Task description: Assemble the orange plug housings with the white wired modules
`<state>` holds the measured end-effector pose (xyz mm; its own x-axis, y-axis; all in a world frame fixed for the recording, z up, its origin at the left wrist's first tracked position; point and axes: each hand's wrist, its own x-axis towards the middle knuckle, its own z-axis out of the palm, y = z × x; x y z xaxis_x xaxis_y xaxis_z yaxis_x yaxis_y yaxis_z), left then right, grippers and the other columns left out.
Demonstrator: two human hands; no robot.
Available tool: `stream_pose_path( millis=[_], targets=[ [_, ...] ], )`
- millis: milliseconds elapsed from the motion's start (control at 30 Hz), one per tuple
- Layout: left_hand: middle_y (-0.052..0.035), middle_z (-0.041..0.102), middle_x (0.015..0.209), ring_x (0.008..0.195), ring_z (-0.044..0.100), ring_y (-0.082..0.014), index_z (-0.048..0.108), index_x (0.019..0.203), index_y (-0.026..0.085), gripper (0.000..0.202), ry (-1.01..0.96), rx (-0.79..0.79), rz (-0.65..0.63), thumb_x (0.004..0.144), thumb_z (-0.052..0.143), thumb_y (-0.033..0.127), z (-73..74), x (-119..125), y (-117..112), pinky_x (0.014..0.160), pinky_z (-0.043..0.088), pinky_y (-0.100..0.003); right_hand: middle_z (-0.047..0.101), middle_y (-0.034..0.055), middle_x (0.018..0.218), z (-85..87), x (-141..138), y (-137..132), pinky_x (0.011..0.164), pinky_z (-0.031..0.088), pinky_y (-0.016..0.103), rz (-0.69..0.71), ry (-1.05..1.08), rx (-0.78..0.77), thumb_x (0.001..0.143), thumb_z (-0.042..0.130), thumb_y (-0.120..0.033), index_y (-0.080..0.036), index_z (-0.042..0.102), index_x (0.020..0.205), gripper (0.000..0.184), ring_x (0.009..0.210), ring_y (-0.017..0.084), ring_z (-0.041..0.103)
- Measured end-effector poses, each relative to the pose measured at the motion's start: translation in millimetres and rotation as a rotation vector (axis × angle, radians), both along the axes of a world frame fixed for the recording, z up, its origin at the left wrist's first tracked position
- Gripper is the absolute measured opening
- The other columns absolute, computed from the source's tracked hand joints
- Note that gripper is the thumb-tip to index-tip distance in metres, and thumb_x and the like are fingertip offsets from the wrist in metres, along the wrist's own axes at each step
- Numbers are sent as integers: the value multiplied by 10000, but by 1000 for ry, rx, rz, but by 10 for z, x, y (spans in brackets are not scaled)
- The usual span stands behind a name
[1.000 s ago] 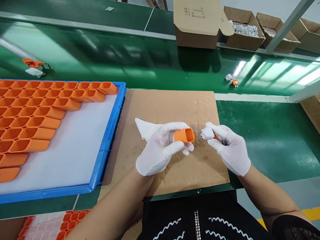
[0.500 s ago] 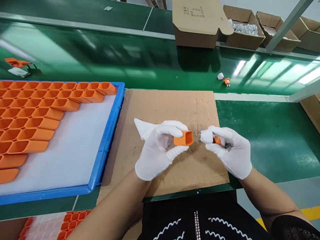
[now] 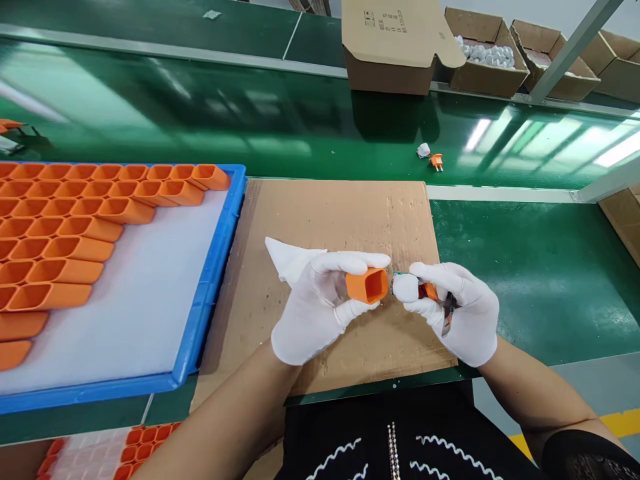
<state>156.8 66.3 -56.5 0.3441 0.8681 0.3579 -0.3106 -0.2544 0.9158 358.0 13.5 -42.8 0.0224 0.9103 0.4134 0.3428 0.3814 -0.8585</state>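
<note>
My left hand [image 3: 320, 303], in a white glove, grips an orange hollow plastic housing [image 3: 367, 287] between thumb and fingers, its open end facing right and toward me. A small gap to its right, my right hand [image 3: 457, 310], also gloved, is closed on a small white-capped part [image 3: 406, 287] with a green edge and an orange-and-red piece behind it. Something dark and metallic [image 3: 449, 310] shows in the right palm, its kind unclear. A white cloth [image 3: 287, 259] lies on the cardboard sheet [image 3: 345, 207] behind my left hand.
To the left, a blue tray [image 3: 213, 277] holds rows of orange housings [image 3: 75, 247]. Across the back runs a green belt [image 3: 225, 113] with a small white piece and an orange plug [image 3: 436, 161]. Cardboard boxes [image 3: 485, 80] stand beyond it, beside a slanted metal post [image 3: 575, 57].
The left hand has tilted the housing so its opening turns more toward me. The right hand's part has moved slightly left and down. Pieces on the green belt have shifted left.
</note>
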Motion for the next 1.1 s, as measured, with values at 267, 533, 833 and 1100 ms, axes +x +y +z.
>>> stream_pose_path(
  millis=[267,533,833,1100],
  targets=[
    [35,779,1193,1104,741,-173,688,1074,334,422,44,37,30,793,811,44,52,46,-26,1034,583,-373,709,0,855,-22,-19,-34,714,615,321,-28,-201,-45,896,735,-277,-389,711,1244,367,757,179,683],
    [-8,775,1205,1119,736,-231,713,1054,322,365,74,-11,16,798,817,83,16,23,-52,992,595,-438,742,-33,798,28,-34,-3,590,507,245,-97,-447,204,966,664,-257,-320,682,1215,257,667,123,667],
    [-16,772,1205,1109,729,-215,728,1095,327,396,90,36,-5,808,798,63,-32,46,-60,962,593,-394,754,-9,769,55,-37,-18,527,408,285,-128,-658,209,1022,583,-329,-243,724,1095,180,595,126,613],
    [-14,757,1241,1108,717,-232,705,1155,357,412,199,150,18,839,781,104,-52,28,-85,957,577,-427,725,-16,721,171,-73,-61,510,351,283,-146,-757,171,1047,498,-291,-252,750,932,280,507,101,513]
  ],
)
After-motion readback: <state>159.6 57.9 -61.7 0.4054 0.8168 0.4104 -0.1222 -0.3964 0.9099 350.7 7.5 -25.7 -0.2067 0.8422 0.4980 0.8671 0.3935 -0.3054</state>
